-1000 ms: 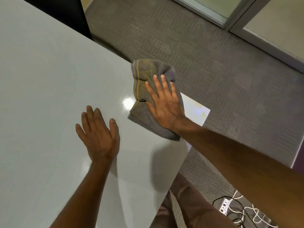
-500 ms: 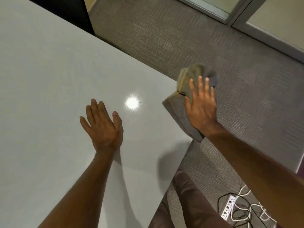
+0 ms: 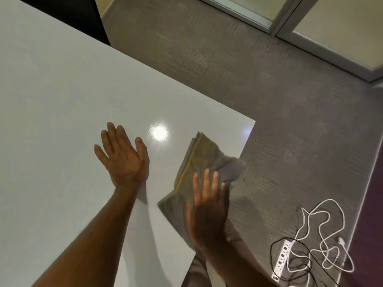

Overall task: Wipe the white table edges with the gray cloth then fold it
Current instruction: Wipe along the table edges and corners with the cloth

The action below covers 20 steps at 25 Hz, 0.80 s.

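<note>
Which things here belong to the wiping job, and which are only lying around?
Belong to the job:
- gray cloth, partly hanging over the table edge
- white table
- right hand, flat on the cloth
- left hand, flat on the table

Only lying around:
- power strip on the carpet
- white cable
- black cable

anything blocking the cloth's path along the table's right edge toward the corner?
Nothing visible. The crumpled gray cloth lies under the flat right hand at the glossy white table's right edge; the edge beyond to the corner is bare. The left hand rests well inboard.
</note>
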### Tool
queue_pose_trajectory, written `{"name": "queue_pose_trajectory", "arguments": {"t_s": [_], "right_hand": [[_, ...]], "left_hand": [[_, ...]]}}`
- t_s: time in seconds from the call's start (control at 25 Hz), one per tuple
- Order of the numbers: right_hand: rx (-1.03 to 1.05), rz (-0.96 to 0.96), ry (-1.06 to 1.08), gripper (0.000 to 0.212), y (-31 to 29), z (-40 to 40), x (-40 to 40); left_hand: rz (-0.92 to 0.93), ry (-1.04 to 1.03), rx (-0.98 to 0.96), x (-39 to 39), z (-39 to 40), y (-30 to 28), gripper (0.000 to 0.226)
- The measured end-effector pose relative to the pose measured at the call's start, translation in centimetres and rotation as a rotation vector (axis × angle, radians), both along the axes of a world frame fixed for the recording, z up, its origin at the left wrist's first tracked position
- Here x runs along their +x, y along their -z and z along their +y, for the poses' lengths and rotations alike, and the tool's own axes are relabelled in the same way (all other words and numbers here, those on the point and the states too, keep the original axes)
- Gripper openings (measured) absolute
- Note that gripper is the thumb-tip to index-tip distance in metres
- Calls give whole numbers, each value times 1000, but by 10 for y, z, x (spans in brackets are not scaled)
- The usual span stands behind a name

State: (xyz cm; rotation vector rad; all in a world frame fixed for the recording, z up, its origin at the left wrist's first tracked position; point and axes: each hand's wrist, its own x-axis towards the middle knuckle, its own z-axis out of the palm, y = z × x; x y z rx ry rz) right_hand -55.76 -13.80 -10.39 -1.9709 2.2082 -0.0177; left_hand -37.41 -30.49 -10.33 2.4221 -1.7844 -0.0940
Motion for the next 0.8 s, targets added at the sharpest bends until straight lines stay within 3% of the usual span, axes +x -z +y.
{"name": "queue_pose_trajectory", "arguments": {"t_s": [0.12,0.24,0.52,0.8], "right_hand": [[57,16,-185,86,-2,50,28],[8,-10,-265,78,-2,36,8],[8,58,-221,73,-8,-134,-47],[-9,91,-400,71,-11,-258,-11]], "left_hand": [[26,0,10,0,-2,-2,61],[35,-8,26,-3,-3,-4,63],[-32,-13,36,-1,-4,-2,66],[-68,-10,104,0,-8,-2,69]]}}
